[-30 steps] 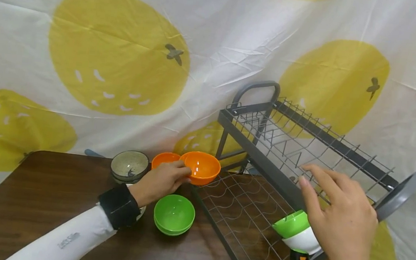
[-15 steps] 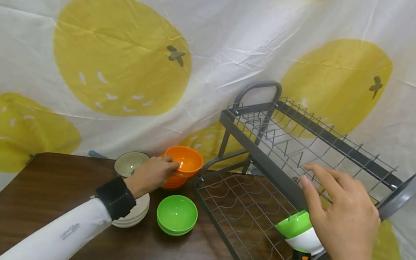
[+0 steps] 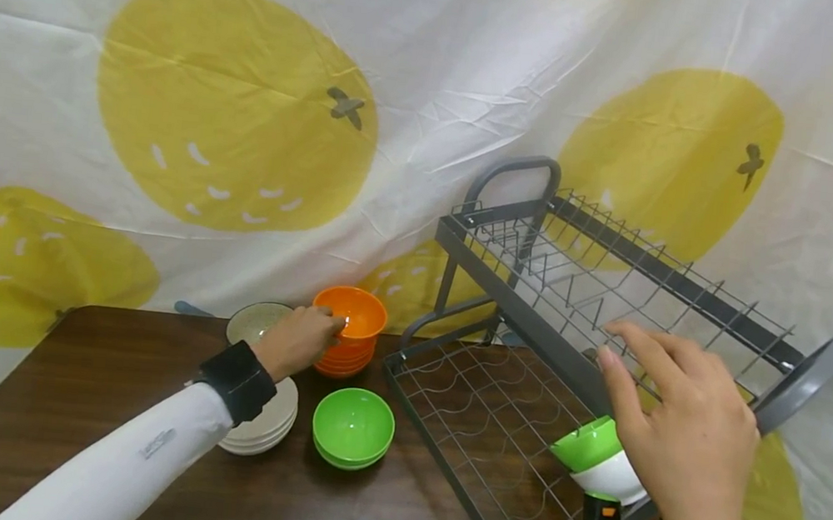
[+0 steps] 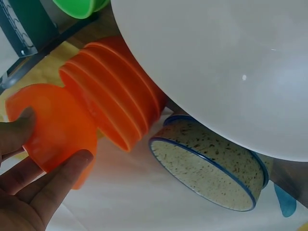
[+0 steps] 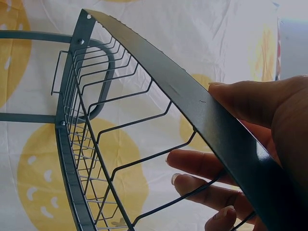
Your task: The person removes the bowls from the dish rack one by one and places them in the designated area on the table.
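Observation:
My left hand point(image 3: 297, 339) pinches an orange bowl point(image 3: 362, 309) by its near rim. That bowl overlaps the top of a stack of orange bowls point(image 3: 348, 361) at the back of the table. In the left wrist view the held bowl point(image 4: 60, 127) is tilted against the stack's edge, thumb on one side and fingers on the other. My right hand point(image 3: 684, 453) hovers by the front rail of the grey dish rack point(image 3: 531, 321), fingers loosely bent and holding nothing. In the right wrist view the rail point(image 5: 207, 115) crosses in front of the fingers.
Two nested green bowls point(image 3: 353, 425) stand in front of the orange stack. White plates point(image 3: 268, 426) are piled to their left, with speckled bowls point(image 3: 252, 320) behind. A green-and-white bowl point(image 3: 594, 449) leans in the rack's lower tier. A lemon-print cloth point(image 3: 235, 109) hangs behind.
My left hand has moved left with the orange bowl, from beside the rack to over the orange stack. The right hand has stayed in place.

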`<move>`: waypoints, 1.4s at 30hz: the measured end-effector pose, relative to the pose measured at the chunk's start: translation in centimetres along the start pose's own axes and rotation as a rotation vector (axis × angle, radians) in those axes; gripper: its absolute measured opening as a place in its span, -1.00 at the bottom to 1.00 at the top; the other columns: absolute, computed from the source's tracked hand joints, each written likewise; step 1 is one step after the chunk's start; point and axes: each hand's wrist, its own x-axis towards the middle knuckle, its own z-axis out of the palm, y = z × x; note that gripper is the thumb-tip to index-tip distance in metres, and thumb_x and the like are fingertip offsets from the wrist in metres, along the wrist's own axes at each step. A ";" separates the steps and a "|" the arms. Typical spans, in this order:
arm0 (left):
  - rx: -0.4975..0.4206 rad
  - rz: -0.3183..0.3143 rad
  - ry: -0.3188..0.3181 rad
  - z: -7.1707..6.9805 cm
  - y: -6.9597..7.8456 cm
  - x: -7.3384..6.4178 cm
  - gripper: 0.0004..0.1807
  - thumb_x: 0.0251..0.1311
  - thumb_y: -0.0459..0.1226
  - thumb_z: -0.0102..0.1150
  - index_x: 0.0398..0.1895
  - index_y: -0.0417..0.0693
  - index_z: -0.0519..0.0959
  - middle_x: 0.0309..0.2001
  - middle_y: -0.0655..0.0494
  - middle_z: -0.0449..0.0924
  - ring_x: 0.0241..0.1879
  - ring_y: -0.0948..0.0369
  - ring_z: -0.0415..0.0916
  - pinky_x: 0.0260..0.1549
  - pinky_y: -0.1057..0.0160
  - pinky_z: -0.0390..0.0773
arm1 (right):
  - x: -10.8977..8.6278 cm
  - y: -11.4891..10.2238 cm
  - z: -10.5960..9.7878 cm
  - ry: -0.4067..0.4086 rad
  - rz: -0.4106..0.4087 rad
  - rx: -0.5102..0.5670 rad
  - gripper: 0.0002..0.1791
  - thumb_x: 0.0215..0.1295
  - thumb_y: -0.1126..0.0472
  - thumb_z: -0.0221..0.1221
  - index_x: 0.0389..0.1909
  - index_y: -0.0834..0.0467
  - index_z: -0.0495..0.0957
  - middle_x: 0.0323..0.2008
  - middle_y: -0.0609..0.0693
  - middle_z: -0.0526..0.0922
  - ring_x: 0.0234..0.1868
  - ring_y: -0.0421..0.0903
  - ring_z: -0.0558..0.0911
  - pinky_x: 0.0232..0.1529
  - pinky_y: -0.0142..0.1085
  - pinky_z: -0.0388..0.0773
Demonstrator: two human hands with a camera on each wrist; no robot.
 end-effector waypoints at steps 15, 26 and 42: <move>-0.003 -0.060 -0.097 0.8 -0.8 0.1 -0.96 -0.01 -0.36 0.23 -0.50 -0.06 0.56 -0.60 0.19 0.43 -0.68 0.24 0.32 -0.72 0.31 0.30 | 0.1 0.0 0.0 -0.011 0.007 -0.006 -0.68 0.12 0.01 0.18 -0.08 -0.06 0.58 -0.18 0.00 0.59 -0.26 0.04 0.51 -0.53 0.02 0.37; 0.023 -0.112 -0.239 2.3 -1.1 0.1 -0.83 -0.01 -0.42 0.11 -0.66 -0.02 0.48 -0.68 0.19 0.34 -0.67 0.20 0.28 -0.67 0.25 0.29 | 0.1 0.1 0.0 -0.005 -0.002 -0.016 -0.68 0.11 0.01 0.18 -0.09 -0.06 0.58 -0.19 0.00 0.59 -0.27 0.04 0.52 -0.57 0.00 0.36; -0.055 -0.194 -0.381 1.9 -0.9 0.6 -0.88 -0.04 -0.47 0.14 -0.48 -0.08 0.56 -0.53 0.12 0.49 -0.55 0.17 0.42 -0.52 0.21 0.43 | 0.0 0.1 0.0 -0.001 -0.002 -0.007 -0.68 0.10 0.01 0.19 -0.09 -0.06 0.58 -0.19 0.01 0.60 -0.27 0.04 0.52 -0.55 0.00 0.37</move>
